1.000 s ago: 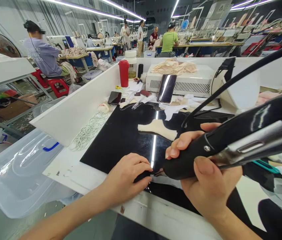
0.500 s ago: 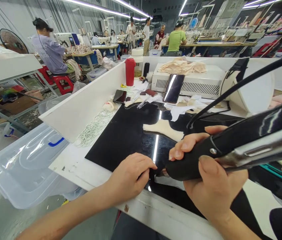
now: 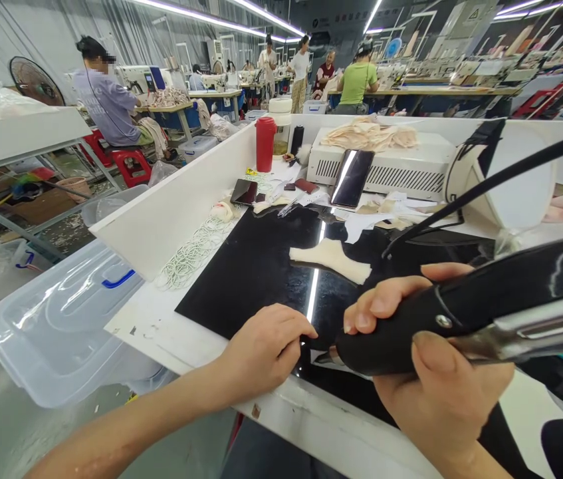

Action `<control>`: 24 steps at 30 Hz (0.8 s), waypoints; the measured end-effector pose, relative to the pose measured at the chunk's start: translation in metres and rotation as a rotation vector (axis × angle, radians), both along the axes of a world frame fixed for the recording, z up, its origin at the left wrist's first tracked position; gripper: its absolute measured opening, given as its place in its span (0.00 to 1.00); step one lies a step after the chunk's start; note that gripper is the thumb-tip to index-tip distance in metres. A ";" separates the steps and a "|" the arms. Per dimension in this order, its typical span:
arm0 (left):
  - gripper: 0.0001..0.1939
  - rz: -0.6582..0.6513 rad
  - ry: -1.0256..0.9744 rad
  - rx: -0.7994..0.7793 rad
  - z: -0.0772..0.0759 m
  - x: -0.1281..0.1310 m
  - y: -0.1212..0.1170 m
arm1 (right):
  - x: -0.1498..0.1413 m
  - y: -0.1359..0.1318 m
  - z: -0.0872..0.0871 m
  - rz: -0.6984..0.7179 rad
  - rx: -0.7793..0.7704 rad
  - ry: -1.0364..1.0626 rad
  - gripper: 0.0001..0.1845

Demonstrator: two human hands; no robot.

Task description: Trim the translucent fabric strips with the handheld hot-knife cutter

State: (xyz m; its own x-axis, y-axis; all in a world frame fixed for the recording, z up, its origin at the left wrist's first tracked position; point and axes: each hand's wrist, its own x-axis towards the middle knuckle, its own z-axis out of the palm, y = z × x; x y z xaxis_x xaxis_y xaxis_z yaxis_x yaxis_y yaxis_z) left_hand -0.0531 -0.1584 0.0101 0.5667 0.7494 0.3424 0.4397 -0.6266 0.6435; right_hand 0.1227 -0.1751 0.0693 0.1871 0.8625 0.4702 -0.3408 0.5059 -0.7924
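Observation:
My right hand (image 3: 441,379) is wrapped round a thick black hand tool (image 3: 401,332) with a long metal lever along its side. The tool's metal tip (image 3: 334,356) points left and down over a white piece (image 3: 321,359), partly hidden by the tool. My left hand (image 3: 274,342) rests at the near edge of the glossy black board (image 3: 241,279), just left of that tip. Its fingers are curled together; whatever they pinch is hidden. A cream, curved cut piece (image 3: 331,259) lies on the board beyond both hands.
A black cable (image 3: 490,183) arches over the right side. Phones (image 3: 351,176), a red cup (image 3: 265,143), a white vented box (image 3: 401,176), scraps and tangled cord (image 3: 196,249) lie behind and left. A clear lidded bin (image 3: 62,326) stands left of the table; people work farther back.
The view has shifted slightly, so the scene sits a little farther right. The tool and my right hand have moved slightly right and down; the white piece under the tip shows more.

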 end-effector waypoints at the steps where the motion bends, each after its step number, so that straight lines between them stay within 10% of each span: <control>1: 0.15 0.000 0.003 0.000 0.000 0.000 0.000 | 0.000 0.000 0.000 -0.005 0.000 0.002 0.21; 15: 0.20 -0.096 0.065 0.076 0.002 -0.003 -0.001 | 0.001 0.000 0.002 -0.013 0.004 0.002 0.20; 24: 0.19 -0.302 0.133 0.050 0.019 -0.002 0.015 | 0.039 0.006 0.021 -0.281 -0.033 0.068 0.23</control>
